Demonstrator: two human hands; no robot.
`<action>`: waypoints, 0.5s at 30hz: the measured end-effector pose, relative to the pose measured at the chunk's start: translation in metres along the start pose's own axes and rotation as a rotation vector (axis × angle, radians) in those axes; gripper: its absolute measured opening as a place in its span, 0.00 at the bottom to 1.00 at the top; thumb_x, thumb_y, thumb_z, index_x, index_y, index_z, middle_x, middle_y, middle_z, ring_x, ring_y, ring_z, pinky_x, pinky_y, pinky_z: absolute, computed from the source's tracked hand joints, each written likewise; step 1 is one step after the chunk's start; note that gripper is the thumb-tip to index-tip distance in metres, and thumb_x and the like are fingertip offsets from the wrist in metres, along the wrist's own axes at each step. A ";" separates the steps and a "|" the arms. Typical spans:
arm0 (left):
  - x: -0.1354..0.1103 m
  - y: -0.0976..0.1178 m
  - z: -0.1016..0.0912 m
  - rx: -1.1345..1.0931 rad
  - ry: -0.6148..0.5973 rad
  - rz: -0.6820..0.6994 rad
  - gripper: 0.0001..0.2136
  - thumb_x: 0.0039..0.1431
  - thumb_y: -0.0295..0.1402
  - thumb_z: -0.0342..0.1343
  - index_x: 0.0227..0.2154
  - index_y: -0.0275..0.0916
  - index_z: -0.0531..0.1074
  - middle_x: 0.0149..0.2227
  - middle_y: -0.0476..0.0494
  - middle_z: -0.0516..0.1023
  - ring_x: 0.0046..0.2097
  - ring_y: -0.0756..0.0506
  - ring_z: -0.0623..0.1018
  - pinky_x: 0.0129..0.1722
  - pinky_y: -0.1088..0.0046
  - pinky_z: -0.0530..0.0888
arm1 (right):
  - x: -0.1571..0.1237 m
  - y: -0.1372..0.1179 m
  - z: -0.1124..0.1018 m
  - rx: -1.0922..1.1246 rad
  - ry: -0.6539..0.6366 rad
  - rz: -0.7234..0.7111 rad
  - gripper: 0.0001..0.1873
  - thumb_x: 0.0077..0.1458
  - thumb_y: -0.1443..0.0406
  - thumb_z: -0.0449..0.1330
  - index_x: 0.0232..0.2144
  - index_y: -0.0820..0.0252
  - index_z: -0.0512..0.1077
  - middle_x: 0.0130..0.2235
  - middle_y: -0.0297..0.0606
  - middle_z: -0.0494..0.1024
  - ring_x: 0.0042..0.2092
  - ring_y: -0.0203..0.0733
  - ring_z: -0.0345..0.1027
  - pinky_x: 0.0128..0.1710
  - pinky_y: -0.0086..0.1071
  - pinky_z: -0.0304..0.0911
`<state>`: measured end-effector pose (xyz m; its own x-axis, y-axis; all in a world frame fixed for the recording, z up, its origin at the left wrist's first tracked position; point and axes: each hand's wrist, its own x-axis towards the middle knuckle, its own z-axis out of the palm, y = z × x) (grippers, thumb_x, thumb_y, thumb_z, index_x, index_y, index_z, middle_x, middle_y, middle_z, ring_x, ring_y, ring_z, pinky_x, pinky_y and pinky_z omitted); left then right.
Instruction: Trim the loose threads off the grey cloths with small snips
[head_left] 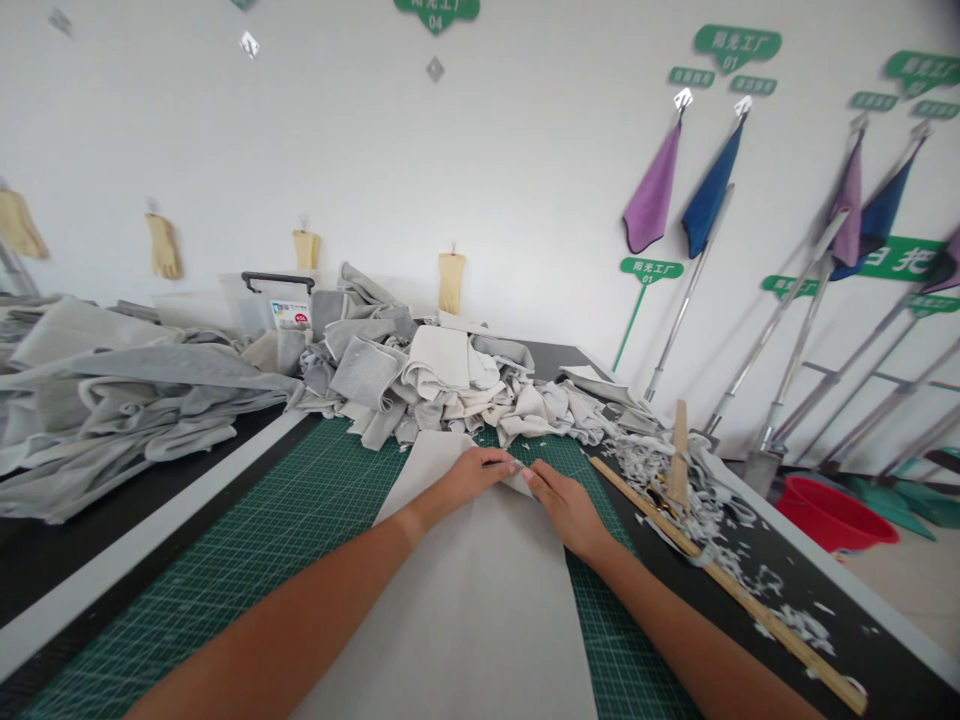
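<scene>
Fabric panel (465, 600), pale grey, smooth and flat, a long piece with a flap creased over at its far edge, lying on the green cutting mat (637, 620) straight in front of you. Your left hand (472, 478) and right hand (566, 510) sit on that far edge, almost meeting at the crease. Your left fingers (499, 468) and right fingers (536, 482) are held narrow and rest on the cloth; can't tell from this view whether they actually pinch it. Right of the mat, a wooden ruler (750, 590) lies among grey scraps (720, 510). Beyond your hands sits a heap of grey and cream fabric (390, 370); red basin (836, 512) on the floor at right.
</scene>
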<state>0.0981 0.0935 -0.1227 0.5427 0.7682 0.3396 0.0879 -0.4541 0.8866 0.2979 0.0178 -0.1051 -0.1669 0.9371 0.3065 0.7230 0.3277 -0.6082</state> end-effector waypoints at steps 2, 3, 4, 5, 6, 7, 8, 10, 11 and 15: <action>0.000 0.000 0.000 0.005 0.003 0.004 0.16 0.62 0.44 0.57 0.39 0.35 0.81 0.41 0.42 0.83 0.45 0.42 0.79 0.48 0.70 0.72 | 0.000 0.000 0.000 0.014 -0.001 -0.004 0.22 0.69 0.48 0.44 0.29 0.54 0.60 0.26 0.30 0.66 0.30 0.39 0.63 0.32 0.29 0.52; 0.000 -0.001 0.000 0.010 0.006 0.006 0.16 0.62 0.44 0.57 0.39 0.35 0.81 0.41 0.42 0.83 0.45 0.42 0.79 0.48 0.71 0.72 | 0.000 0.000 0.000 0.023 -0.001 -0.008 0.22 0.69 0.48 0.44 0.29 0.55 0.60 0.26 0.30 0.66 0.30 0.39 0.63 0.32 0.29 0.52; 0.000 -0.001 0.000 0.014 0.010 0.006 0.16 0.62 0.44 0.57 0.39 0.36 0.81 0.41 0.42 0.83 0.45 0.42 0.79 0.48 0.70 0.72 | 0.000 0.000 0.000 0.031 -0.003 -0.011 0.22 0.69 0.49 0.44 0.29 0.55 0.60 0.26 0.30 0.66 0.30 0.39 0.62 0.32 0.28 0.52; 0.000 -0.001 0.000 0.016 0.013 0.004 0.16 0.61 0.44 0.57 0.39 0.36 0.81 0.41 0.42 0.83 0.45 0.42 0.79 0.48 0.70 0.72 | 0.000 0.000 0.000 0.038 -0.005 -0.012 0.22 0.69 0.49 0.44 0.29 0.55 0.59 0.26 0.29 0.66 0.30 0.38 0.62 0.32 0.28 0.52; 0.000 -0.001 0.000 0.016 0.016 -0.001 0.16 0.61 0.44 0.58 0.39 0.36 0.81 0.41 0.42 0.83 0.45 0.42 0.79 0.48 0.70 0.72 | 0.000 0.001 0.000 0.043 -0.007 -0.010 0.22 0.69 0.49 0.44 0.28 0.55 0.59 0.26 0.29 0.65 0.30 0.38 0.61 0.32 0.28 0.52; 0.000 0.000 0.000 0.015 0.019 -0.006 0.16 0.61 0.43 0.58 0.39 0.36 0.82 0.41 0.42 0.83 0.45 0.42 0.79 0.48 0.70 0.72 | 0.000 0.001 0.001 0.047 -0.009 -0.008 0.22 0.69 0.48 0.45 0.28 0.55 0.59 0.26 0.29 0.65 0.30 0.38 0.61 0.32 0.28 0.52; 0.000 0.000 0.000 0.013 0.022 -0.010 0.16 0.61 0.43 0.58 0.39 0.35 0.82 0.41 0.42 0.83 0.45 0.42 0.79 0.48 0.70 0.72 | 0.000 0.002 0.001 0.050 -0.012 -0.006 0.22 0.69 0.48 0.45 0.28 0.55 0.59 0.26 0.29 0.65 0.30 0.38 0.61 0.32 0.28 0.52; -0.001 0.000 0.000 0.011 0.024 -0.018 0.16 0.61 0.43 0.58 0.39 0.35 0.82 0.41 0.41 0.84 0.44 0.42 0.79 0.47 0.70 0.72 | 0.000 0.003 0.002 0.058 -0.012 -0.004 0.22 0.69 0.49 0.45 0.28 0.55 0.59 0.26 0.29 0.64 0.29 0.38 0.60 0.32 0.28 0.52; -0.001 0.000 0.000 0.012 0.024 -0.021 0.16 0.61 0.44 0.59 0.38 0.35 0.82 0.41 0.41 0.84 0.44 0.42 0.79 0.47 0.70 0.72 | 0.001 0.003 0.002 0.063 -0.011 -0.005 0.22 0.69 0.49 0.45 0.28 0.55 0.59 0.26 0.29 0.64 0.29 0.38 0.60 0.32 0.28 0.52; 0.000 -0.005 -0.001 0.012 0.026 -0.027 0.17 0.60 0.45 0.59 0.39 0.35 0.82 0.41 0.41 0.84 0.45 0.41 0.79 0.47 0.70 0.72 | 0.002 0.004 0.002 0.073 -0.017 -0.008 0.23 0.69 0.49 0.45 0.28 0.55 0.58 0.26 0.29 0.64 0.29 0.38 0.59 0.31 0.28 0.52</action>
<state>0.0970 0.0961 -0.1268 0.5179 0.7916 0.3241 0.1124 -0.4386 0.8916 0.2989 0.0209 -0.1088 -0.1843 0.9360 0.2998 0.6709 0.3427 -0.6576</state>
